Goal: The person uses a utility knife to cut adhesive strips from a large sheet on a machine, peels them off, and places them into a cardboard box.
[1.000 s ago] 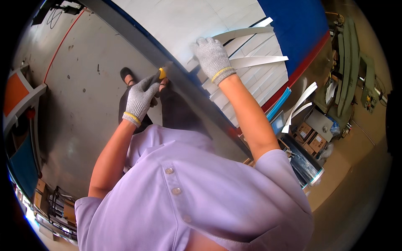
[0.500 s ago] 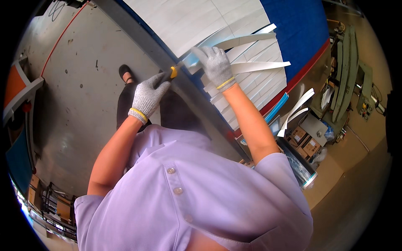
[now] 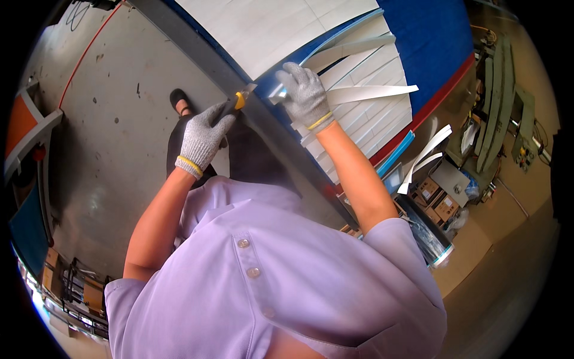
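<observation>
Seeing open grey floor (image 3: 119, 149) left of bench (image 3: 427, 45). Left hand (image 3: 204, 136) at bench's left edge, gripping yellow-and-black knife (image 3: 240, 100). White sheet (image 3: 269, 36) on bench's far part. Right hand (image 3: 306, 96) over bench, just inside left edge, closed on pale strip (image 3: 278, 93). White strips (image 3: 373, 122) on bench's nearer part; bare blue surface, red edge (image 3: 445, 93) at bench's right.

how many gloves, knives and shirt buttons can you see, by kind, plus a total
Gloves: 2
Knives: 1
Shirt buttons: 3
Total: 6
</observation>
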Demonstrator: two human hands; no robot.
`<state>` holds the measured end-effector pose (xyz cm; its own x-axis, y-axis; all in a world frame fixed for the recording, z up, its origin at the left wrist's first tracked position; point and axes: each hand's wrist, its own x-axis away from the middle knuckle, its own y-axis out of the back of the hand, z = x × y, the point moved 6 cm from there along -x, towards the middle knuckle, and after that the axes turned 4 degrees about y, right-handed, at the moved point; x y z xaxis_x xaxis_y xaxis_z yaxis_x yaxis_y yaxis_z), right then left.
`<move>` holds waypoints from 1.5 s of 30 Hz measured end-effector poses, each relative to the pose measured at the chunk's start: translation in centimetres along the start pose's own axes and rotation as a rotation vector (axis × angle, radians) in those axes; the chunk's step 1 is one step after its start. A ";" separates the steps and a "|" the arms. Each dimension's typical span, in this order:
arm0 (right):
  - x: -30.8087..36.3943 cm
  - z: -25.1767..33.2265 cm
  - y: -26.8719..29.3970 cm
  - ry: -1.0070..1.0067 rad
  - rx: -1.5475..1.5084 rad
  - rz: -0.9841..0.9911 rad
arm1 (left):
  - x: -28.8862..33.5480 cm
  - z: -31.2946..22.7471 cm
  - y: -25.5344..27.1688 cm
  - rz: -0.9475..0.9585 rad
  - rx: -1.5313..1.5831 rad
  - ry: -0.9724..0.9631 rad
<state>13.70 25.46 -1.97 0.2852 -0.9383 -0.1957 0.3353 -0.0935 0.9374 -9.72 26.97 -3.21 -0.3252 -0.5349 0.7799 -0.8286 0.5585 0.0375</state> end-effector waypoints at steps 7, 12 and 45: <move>-1.1 1.5 -0.3 -0.231 -0.066 -0.002 | -0.6 -0.1 -0.2 -0.020 -0.023 0.011; -0.8 0.6 -0.2 -0.203 -0.244 0.017 | -0.6 -0.3 0.1 -0.005 -0.002 0.042; -1.0 0.0 -0.5 -0.299 -0.452 -0.007 | -3.1 -2.7 -1.0 -0.025 -0.132 -0.188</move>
<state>13.32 26.42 -2.22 0.0354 -0.9982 -0.0493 0.7082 -0.0098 0.7059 -6.59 29.78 -3.98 -0.3945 -0.6513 0.6482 -0.7749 0.6150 0.1463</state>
